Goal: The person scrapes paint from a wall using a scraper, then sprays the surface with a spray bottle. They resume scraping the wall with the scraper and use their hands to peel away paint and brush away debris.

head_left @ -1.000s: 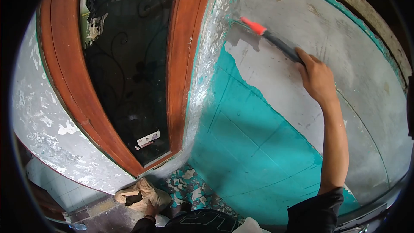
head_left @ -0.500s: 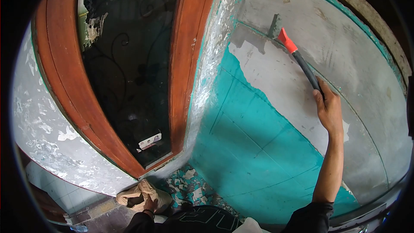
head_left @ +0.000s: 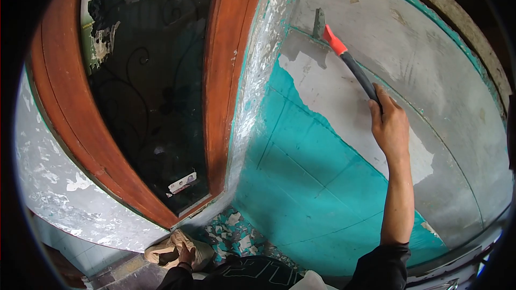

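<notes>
My right hand is wrapped around the black handle of a long scraper. The scraper has a red neck, and its dull metal blade lies against the bare grey wall near the corner, by a thin teal line. Below the handle is a patch of pale exposed wall, then teal paint with a ragged upper edge. At the bottom left, my left hand rests on a crumpled brown paper bag, with its fingers stretched out over it.
A brown wooden frame with dark glass stands at the left. Peeling white and grey plaster runs down beside it. Teal and grey paint flakes are heaped on the floor by the wall's foot. A ledge borders the wall's top right.
My right hand and the scraper have shifted left and slightly up along the wall, toward the corner. The view has turned a little. My left hand stays on the bag.
</notes>
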Motion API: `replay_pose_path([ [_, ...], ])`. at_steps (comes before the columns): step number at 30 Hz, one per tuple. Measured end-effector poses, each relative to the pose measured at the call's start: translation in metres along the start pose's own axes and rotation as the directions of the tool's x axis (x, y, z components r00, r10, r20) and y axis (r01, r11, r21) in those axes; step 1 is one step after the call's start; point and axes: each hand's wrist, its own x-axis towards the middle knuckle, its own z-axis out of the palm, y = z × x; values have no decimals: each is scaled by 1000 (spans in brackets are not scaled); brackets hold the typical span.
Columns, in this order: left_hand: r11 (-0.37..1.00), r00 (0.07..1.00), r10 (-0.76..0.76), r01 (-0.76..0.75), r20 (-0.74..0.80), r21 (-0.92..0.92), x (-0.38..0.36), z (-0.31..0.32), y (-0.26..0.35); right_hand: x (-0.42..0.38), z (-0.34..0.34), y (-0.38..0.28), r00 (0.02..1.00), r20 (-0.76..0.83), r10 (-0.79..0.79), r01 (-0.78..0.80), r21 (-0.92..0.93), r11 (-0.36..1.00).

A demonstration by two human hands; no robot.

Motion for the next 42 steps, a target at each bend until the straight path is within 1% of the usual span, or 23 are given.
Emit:
replay_pose_path([
  [1,999,999,39,-39,-22,20,1,2,4,3,4,-4,1000,2,-2,2,1,1000],
  [5,999,999,45,-44,-25,13,-7,7,8,20,21,-19,997,59,42,-43,13,999],
  [7,1000,1000,1,-1,-22,12,-11,13,-1,27,32,-22,994,87,60,-62,16,998],
  [9,1000,1000,-12,12,-4,9,-14,20,-21,30,43,-21,999,25,19,-20,39,999],
  [10,1000,1000,-23,23,13,11,-16,23,-32,33,44,-22,999,28,17,-18,40,999],
  [12,998,999,-51,51,13,44,-20,27,-50,35,45,-24,993,96,70,-83,134,987],
  [14,986,984,-166,167,64,-7,-22,30,-68,31,41,-19,988,142,57,-81,168,982],
  [15,986,984,-164,165,63,-4,-21,31,-75,30,38,-15,983,178,40,-76,200,977],
  [16,984,981,-174,176,83,-27,-18,33,-80,27,32,-12,984,175,41,-76,198,977],
  [18,983,978,-175,180,111,-38,-16,39,-90,12,9,-7,997,71,-15,4,142,990],
  [19,992,991,-123,123,61,2,-14,42,-91,7,-7,-6,998,57,-27,21,109,994],
  [20,997,998,-69,69,12,40,-10,45,-90,4,-20,-1,998,54,-22,17,96,995],
  [22,997,997,-71,70,23,43,-6,45,-85,-4,-42,11,999,40,-34,31,64,997],
  [23,997,998,-63,61,28,44,-10,37,-70,-6,-53,14,999,42,-31,29,64,998],
  [24,998,998,-54,52,35,41,-13,31,-54,-7,-64,17,996,91,8,-9,13,1000],
  [25,993,993,-109,106,50,53,-10,29,-41,-9,-72,18,989,137,50,-44,-43,998],
  [26,993,993,-106,104,54,54,-7,26,-32,-11,-76,19,989,138,51,-45,-47,998],
  [28,998,998,-46,43,46,54,-1,20,-13,-15,-83,21,982,169,83,-69,-87,994],
  [33,998,998,23,-26,50,64,3,5,31,-22,-83,19,991,116,71,-54,-147,988],
  [35,996,998,34,-38,54,79,9,9,30,-20,-77,10,992,100,72,-54,-168,984],
  [37,993,997,49,-55,61,102,12,9,31,-16,-69,1,998,61,-11,23,-212,977],
  [40,992,996,22,-32,89,122,13,6,34,-7,-50,-9,999,21,-33,36,-229,973],
  [42,990,995,63,-73,80,121,13,7,31,2,-40,-14,998,35,-43,50,-224,973],
])
